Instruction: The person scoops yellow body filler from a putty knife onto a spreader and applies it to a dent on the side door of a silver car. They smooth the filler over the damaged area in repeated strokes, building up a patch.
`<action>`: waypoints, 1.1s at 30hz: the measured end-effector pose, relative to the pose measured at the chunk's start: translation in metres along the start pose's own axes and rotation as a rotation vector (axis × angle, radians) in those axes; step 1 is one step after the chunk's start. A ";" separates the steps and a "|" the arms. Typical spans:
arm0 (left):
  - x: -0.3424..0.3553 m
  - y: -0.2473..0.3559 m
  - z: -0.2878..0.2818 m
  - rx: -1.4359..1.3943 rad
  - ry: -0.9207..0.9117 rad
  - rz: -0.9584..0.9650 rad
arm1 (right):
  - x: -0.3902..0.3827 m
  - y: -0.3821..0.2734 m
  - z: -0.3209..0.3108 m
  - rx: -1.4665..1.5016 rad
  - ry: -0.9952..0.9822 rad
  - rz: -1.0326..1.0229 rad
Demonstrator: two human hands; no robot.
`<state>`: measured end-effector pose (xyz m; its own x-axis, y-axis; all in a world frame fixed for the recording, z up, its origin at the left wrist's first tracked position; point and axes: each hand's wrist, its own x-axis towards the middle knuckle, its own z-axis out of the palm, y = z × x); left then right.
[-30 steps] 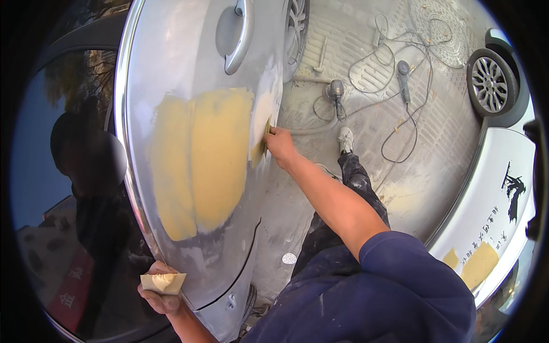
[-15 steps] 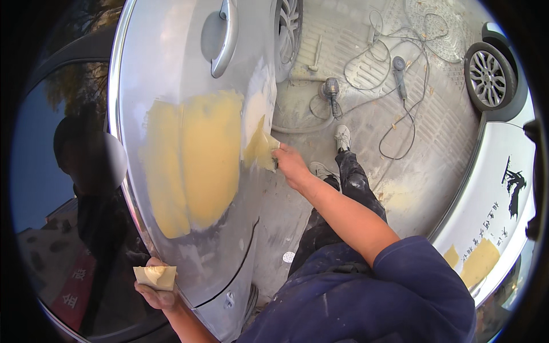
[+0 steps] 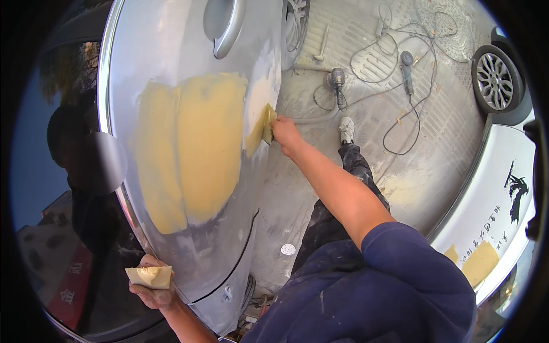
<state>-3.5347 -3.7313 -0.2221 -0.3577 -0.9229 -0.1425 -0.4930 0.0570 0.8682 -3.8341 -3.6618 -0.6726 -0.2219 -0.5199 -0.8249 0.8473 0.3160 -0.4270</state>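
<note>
My right hand [image 3: 286,137] grips a thin flat filler spreader [image 3: 268,123] smeared with yellow-green filler. Its blade rests against the lower part of a grey car door [image 3: 226,228], beside a pale sanded area and a small yellow smear [image 3: 253,140]. Higher on the door, a large patch of yellow filler [image 3: 210,148] lies in two broad bands with a ridge between them. At the lower left, my left hand [image 3: 154,292] holds a small cream-coloured plate [image 3: 150,277] with a dab of filler on top, near the car's window. The fingertips of my right hand are partly hidden by the spreader.
A door handle [image 3: 230,28] juts out above the patch. On the dusty floor lie a sander with a hose [image 3: 336,80], another corded power tool [image 3: 407,71], a hammer [image 3: 322,44] and tangled cables. A white car [image 3: 486,188] stands at right.
My right hand has moved the spreader up along the door's lower part, and its blade now shows at a steeper angle. The view has shifted slightly. My left hand still holds its plate.
</note>
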 end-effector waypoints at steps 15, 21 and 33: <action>-0.001 -0.012 -0.007 -0.154 -0.037 -0.007 | -0.157 -0.047 0.059 -0.214 -0.018 -0.297; 0.001 -0.011 -0.013 -0.183 -0.093 -0.002 | -0.147 -0.038 0.015 0.282 -0.343 -0.115; 0.000 -0.003 -0.006 -0.096 -0.046 0.027 | 0.052 -0.035 -0.017 -0.006 0.074 -0.087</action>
<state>-3.5280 -3.7335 -0.2219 -0.4067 -0.9031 -0.1382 -0.4053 0.0428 0.9132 -3.8836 -3.6864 -0.7073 -0.3299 -0.4857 -0.8095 0.8203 0.2769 -0.5004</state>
